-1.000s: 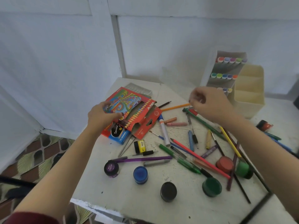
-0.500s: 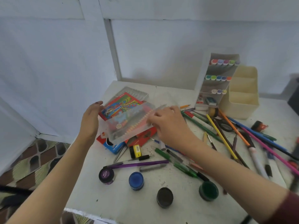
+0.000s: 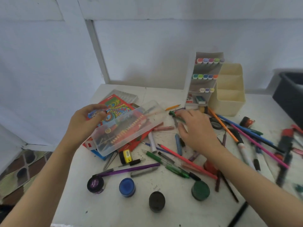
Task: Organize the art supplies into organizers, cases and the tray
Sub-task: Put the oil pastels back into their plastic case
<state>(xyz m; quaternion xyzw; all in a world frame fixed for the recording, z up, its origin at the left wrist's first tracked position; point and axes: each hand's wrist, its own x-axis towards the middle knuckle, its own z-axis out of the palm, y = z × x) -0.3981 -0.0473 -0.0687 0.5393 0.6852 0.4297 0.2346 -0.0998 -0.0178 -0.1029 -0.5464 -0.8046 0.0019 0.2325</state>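
Update: right hand [image 3: 198,130] has let go of the clear case [image 3: 131,126] and slid to 3 o'clock, fingers spread over a green pen [image 3: 173,113]; left hand [image 3: 85,123] grips the case alone.

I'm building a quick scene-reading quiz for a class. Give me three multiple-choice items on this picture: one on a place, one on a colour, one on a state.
1. Relative to the marker rack, the cream organizer stands: A left; B right; C in front.
2. The paint pot between the purple pot and the black pot is: A blue; B red; C yellow.
3. The clear case is: A lying untouched; B held up by the left hand; C inside the organizer.
Answers: 1 B, it stands at the rack's right side; 2 A, the blue pot lies between them; 3 B, that hand grips one end.
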